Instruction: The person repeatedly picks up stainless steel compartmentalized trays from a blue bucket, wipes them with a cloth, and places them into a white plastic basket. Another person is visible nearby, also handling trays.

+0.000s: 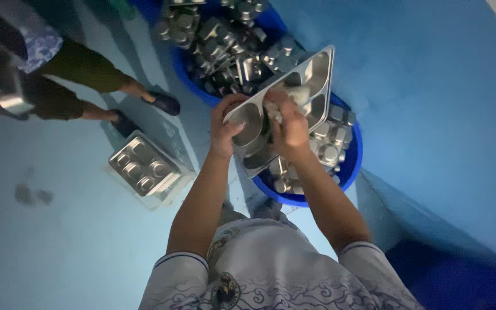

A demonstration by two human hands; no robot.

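Head view: tray (317,72) between both hands' grip.

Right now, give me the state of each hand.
Left hand: closed on the steel compartment tray edge.
Right hand: closed on a pale scrubbing cloth.

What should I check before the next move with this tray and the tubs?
1. Left hand has a grip on the tray edge: ok.
2. Right hand presses a pale cloth on the tray face: ok.
3. Tray held above the near tub, tilted, not resting on it: ok.
4. Room in the near tub: not ok, trays fill it.
5. Far tub piled high with steelware: not ok for adding more.
6. Floor stack apart from another person's feet: ok, though close.
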